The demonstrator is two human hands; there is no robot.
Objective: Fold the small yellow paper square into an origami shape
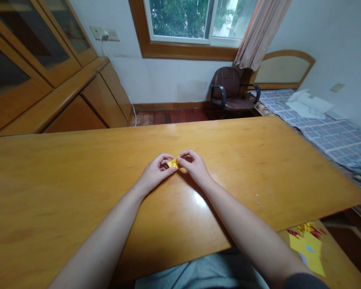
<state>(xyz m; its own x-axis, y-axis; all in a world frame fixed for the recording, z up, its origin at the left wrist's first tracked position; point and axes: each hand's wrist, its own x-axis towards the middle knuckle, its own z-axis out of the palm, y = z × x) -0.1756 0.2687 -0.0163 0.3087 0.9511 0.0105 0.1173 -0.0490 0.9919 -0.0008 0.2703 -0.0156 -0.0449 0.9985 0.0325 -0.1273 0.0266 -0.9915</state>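
Between my two hands is a small piece of folded yellow paper (173,163), held just above the middle of the wooden table (78,180). My left hand (159,167) pinches its left and lower side, thumb in front and fingers curled behind. On the right side, my right hand (193,163) grips the same paper with thumb and fingertips. Fingers cover part of the paper, so its full folded shape is hidden.
Yellow paper sheets (307,245) and small red and yellow folded pieces (308,230) lie on a lower surface at the right. Beyond the table stand a brown armchair (228,86), a bed (333,128) and a wooden cabinet (87,100).
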